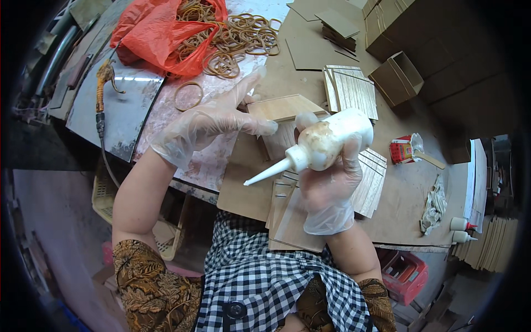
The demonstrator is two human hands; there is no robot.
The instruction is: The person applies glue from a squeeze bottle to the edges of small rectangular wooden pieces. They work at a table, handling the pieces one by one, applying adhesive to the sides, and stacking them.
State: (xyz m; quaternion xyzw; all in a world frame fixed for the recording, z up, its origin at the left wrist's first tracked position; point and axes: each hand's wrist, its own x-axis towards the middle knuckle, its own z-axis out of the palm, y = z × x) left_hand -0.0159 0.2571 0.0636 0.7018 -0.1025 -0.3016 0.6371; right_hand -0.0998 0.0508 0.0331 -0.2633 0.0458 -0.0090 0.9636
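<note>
My right hand [332, 185], in a clear thin glove, grips a white squeeze bottle [337, 135] with a long tapered nozzle. The bottle is tilted, its tip pointing down and to the left, and brown smears mark its side. My left hand [213, 122], gloved the same way, has its fingers spread beside the left end of a pale wooden piece [290, 107]; whether it touches the wood I cannot tell. Below the bottle lie several thin wooden panels [296, 221] with dark slots. More grooved panels [354, 88] are stacked behind the bottle.
A red plastic bag [157, 39] spills brown rubber bands [249, 33] at the far left, near an air blow gun [102, 83]. On the right are an open box [397, 79], a red tin [402, 149], a crumpled cloth [434, 205] and two small bottles [460, 224].
</note>
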